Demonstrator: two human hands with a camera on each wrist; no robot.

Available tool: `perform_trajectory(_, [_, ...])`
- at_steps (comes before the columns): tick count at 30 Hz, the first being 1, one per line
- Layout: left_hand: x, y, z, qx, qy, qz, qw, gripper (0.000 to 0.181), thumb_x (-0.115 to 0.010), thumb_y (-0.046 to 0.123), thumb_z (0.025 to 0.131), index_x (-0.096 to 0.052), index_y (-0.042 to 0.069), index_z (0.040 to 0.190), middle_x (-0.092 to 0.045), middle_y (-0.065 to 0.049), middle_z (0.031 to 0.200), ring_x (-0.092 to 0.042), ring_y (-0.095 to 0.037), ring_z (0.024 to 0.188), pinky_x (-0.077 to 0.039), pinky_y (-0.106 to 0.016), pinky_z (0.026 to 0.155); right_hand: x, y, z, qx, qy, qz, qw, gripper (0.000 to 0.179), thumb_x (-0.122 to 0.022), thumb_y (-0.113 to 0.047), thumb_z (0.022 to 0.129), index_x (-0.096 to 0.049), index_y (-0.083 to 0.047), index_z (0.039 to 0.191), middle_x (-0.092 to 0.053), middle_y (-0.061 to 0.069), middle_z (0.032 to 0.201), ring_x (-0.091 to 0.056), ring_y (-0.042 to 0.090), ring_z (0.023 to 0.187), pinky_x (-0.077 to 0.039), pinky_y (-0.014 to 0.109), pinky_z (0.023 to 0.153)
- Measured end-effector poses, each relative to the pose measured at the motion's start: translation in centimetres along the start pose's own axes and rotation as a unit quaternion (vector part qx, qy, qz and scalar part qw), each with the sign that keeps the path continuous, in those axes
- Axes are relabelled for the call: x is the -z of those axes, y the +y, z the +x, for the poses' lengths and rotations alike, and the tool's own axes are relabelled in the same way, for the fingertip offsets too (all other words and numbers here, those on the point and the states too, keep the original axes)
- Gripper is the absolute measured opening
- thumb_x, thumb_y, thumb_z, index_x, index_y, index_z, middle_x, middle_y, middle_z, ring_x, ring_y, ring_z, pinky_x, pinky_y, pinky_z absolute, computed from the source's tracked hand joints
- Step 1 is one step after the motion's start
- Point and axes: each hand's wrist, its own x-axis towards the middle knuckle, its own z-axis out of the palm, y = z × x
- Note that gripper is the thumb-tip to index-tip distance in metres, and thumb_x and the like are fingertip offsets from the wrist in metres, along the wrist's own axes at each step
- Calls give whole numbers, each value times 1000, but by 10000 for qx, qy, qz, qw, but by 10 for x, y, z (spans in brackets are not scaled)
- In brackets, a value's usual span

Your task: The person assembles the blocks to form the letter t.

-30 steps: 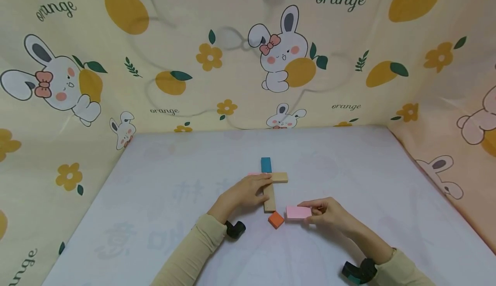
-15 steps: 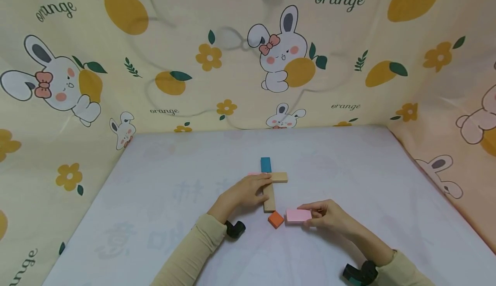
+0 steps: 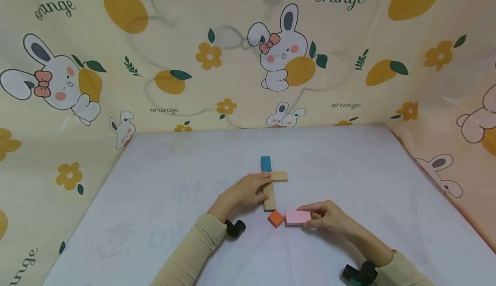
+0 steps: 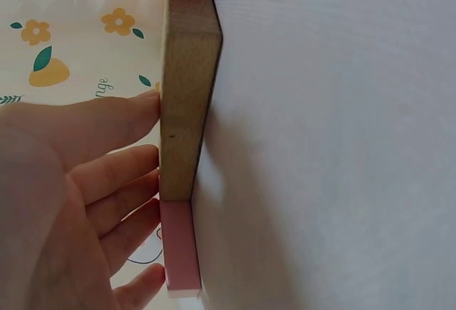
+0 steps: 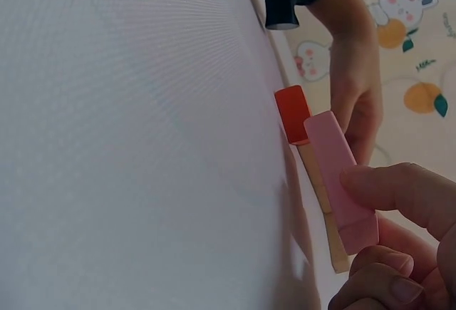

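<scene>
Thumb and fingers of my right hand (image 3: 329, 216) pinch the right end of a pink rectangular block (image 3: 296, 218). It appears slightly above the table, just right of an orange block (image 3: 276, 219), which lies turned cornerwise. My left hand (image 3: 242, 191) rests its fingertips on a flat row of blocks. Its thumb touches the long wooden block (image 3: 269, 200), and in the left wrist view a fingertip reaches a second pink block (image 4: 182, 249), largely hidden from the head view. Another wooden block (image 3: 280, 176) sticks out rightward, and a blue block (image 3: 265, 163) lies at the far end.
A white sheet covers the table (image 3: 174, 156). Behind and beside it hangs a cloth (image 3: 232, 27) printed with rabbits and oranges. A black wrist camera (image 3: 235, 229) sits at the left wrist, another black camera (image 3: 360, 273) at the right.
My right hand has shifted very slightly toward the near edge with the pink block. The left hand and the other blocks have stayed in place.
</scene>
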Motion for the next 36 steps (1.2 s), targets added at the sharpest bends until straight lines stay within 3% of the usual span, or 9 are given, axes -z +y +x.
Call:
perform_trajectory(6, [-1,0,0,-151,16,25,9999,54,-54,30,97,-43,7,145,-39,-4,156,-37,-20,145,-31,-36,121,-1,2,-2,-18,-94,44,9999,44,-72,-11,82,-62,12,118,-31,-7,61,-33,-1,59,-27,21,52])
perform_trajectory(22, [-2,-1,1,-47,28,63,10000,55,-56,31,96,-43,9,145,-39,-2,156,-37,-18,145,-32,-35,121,-4,2,-3,36,-177,252,9995,42,-70,-8,83,-62,12,118,-31,-7,61,-33,1,60,-30,21,59])
perform_trajectory(36, [0,-1,1,26,-33,33,10000,55,-54,31,97,-42,10,146,-37,-1,157,-36,-18,146,-30,-35,122,-4,5,-1,-74,-107,-139,9998,43,-74,-13,80,-65,8,116,-32,-7,60,-34,0,62,-29,20,56])
